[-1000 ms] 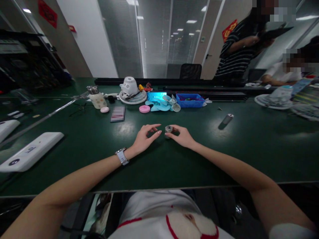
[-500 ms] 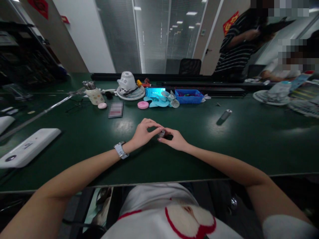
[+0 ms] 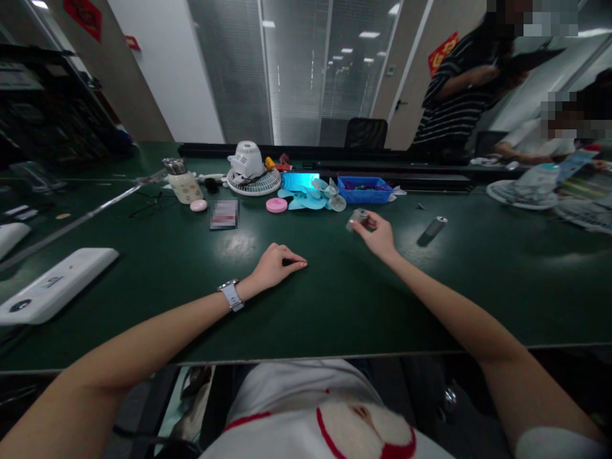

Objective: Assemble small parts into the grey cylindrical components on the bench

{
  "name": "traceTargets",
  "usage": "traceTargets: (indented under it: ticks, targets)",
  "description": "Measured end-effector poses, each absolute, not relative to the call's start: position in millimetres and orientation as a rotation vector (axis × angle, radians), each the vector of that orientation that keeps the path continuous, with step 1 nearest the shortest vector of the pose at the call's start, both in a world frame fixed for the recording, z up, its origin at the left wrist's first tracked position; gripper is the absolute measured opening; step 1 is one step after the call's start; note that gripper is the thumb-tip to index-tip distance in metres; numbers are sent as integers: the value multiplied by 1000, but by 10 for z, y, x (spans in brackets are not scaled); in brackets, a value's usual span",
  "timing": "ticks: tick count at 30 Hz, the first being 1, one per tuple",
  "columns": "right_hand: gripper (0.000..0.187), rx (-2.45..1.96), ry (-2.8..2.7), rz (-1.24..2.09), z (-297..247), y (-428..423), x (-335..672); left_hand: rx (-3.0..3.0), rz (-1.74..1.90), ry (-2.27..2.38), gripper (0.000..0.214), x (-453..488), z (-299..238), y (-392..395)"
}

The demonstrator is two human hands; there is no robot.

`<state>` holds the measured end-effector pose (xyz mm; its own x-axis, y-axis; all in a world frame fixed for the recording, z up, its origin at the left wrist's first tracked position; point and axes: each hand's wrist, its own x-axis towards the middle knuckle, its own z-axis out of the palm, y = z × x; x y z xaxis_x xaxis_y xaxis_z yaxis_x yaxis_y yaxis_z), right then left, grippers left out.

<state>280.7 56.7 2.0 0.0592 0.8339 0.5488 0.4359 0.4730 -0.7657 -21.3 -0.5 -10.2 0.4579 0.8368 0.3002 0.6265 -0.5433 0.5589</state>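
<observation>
Right hand carried small metal cylinder forward; left hand rests.

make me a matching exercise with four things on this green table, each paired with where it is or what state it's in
Things:
1. small metal cylinder
2. left hand
3. blue tray
4. grey tube

Places or states:
a. lying alone on the table, right of the right hand
b. held in the fingers of the right hand
c. resting on the table, holding nothing
d. at the far edge, beside the blue fan blades

Pairs: 1-b, 2-c, 3-d, 4-a
</observation>
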Motion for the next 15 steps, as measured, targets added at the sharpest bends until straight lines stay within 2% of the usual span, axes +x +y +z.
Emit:
traceTargets:
  ticks: [5,8,11,13,15]
  targets:
    - [42,-1637,-1228,47,-37,1192,3826,2340,778,1225,29,-197,-68,-13]
    - [36,-1860,-1134,-18,-142,1269,4187,2243,830,1290,38,-194,-74,-10]
    - [36,-1907,-1126,5,-228,1260,4318,2096,918,1375,40,-207,-96,13]
    - [48,-1909,-1124,-5,-234,1238,4285,2022,973,1400,38,-223,-117,38]
    - [69,-1855,-1156,-116,-185,1176,4135,1955,1017,1413,37,-237,-141,63]
